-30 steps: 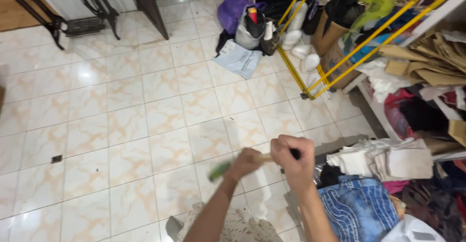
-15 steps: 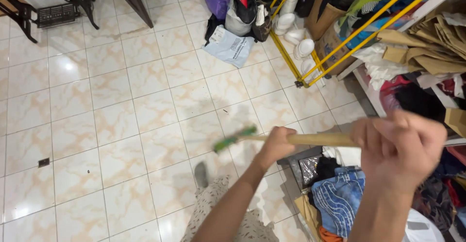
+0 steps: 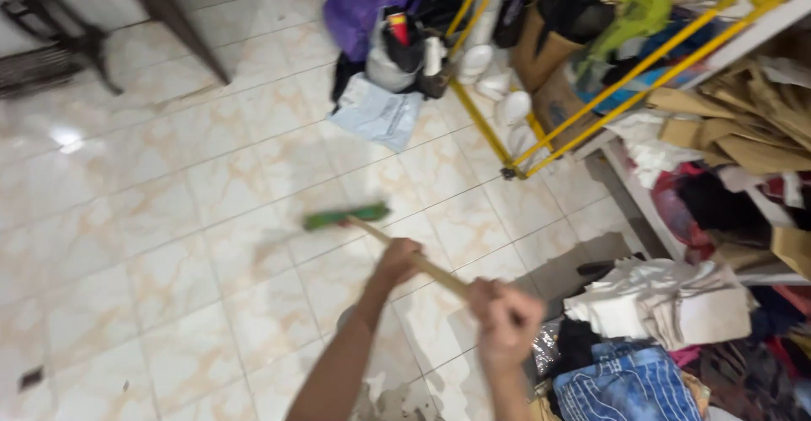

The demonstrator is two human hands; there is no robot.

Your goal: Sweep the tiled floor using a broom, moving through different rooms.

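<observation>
Both my hands grip a broom by its wooden handle (image 3: 431,269). My left hand (image 3: 397,262) holds it lower down, closer to the green broom head (image 3: 345,216), which hovers blurred over the pale tiled floor (image 3: 152,218). My right hand (image 3: 507,324) clasps the upper end of the handle, nearer to me. My left forearm reaches in from the bottom of the view.
A yellow metal rack (image 3: 541,142) with boxes and cardboard stands at the right. Piled clothes, white cloths (image 3: 659,298) and folded jeans (image 3: 625,387) lie at the lower right. Bags and a purple sack (image 3: 355,7) sit at the back. Dark furniture legs (image 3: 169,16) stand at the upper left.
The broom head has swung left and away across the tiles. My right hand dropped lower and closer to me, and the view shifted slightly.
</observation>
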